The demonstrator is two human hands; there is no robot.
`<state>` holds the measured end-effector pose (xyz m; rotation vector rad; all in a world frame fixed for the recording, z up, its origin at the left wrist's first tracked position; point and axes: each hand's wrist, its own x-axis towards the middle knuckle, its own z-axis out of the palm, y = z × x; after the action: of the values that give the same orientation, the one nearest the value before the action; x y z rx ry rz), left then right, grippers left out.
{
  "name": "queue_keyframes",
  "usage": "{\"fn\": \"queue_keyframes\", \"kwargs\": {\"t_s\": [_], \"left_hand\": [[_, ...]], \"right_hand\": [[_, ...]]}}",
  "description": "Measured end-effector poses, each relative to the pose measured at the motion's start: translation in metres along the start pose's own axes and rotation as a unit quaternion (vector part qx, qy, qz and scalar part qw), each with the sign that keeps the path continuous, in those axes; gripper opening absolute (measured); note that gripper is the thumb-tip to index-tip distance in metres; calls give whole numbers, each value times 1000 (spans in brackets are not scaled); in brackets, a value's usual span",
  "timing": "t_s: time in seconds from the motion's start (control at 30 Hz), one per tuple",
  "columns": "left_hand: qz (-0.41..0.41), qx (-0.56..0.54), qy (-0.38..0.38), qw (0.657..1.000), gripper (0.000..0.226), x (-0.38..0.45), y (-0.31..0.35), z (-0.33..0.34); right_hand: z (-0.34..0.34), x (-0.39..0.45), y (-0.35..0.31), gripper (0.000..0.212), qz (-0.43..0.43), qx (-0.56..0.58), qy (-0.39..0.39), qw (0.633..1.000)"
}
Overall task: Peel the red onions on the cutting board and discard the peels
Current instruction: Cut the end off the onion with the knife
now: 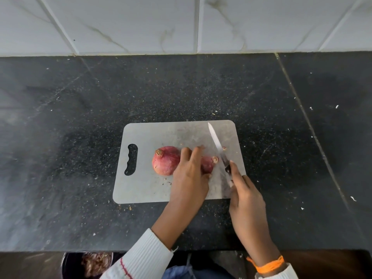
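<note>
Left hand (190, 174) grip curled over smaller red onion (208, 165) on cutting board (145, 186), bigger onion (166, 160) beside, right hand (244, 195) grip closed around knife (218, 149)

**Colours on and around my cutting board**

My cutting board (161, 137) is pale grey, with faint scuffs and pinkish smears. On it, the larger red onion (165, 160) is pink-red with a dry brown tuft at its end, and the smaller red onion (208, 164) beside it is a deeper reddish purple. My knife (218, 147) has a bright silver-white blade and a dark handle. Under the board, the surface (80, 137) is black stone, speckled with white flecks. Behind the board, the wall tiles (141, 25) are white with grey marble veining. My sleeves (141, 258) are ribbed white, one carrying a thin red line, and an orange thread band (269, 265) circles my right wrist.
</note>
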<state>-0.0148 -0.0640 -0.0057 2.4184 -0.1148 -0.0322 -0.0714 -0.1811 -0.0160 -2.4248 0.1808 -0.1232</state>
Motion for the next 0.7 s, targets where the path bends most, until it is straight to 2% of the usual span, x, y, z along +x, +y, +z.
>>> {"fn": "queue_keyframes", "kwargs": {"t_s": [0.17,0.37,0.5,0.7], "left_hand": [[28,29,-11,999,48,-6,-1,-6],[15,13,-13,1000,46,-10,-4,-7],[25,6,-10,1000,40,-11,-5,-6],[30,26,-5,999,35,-10,-5,-4]], "right_hand": [[3,1,-1,49,-1,93,37,995],[6,27,-10,16,62,213,39,974],[16,43,-10,16,87,242,-6,966],[22,50,-7,22,107,240,49,964]]}}
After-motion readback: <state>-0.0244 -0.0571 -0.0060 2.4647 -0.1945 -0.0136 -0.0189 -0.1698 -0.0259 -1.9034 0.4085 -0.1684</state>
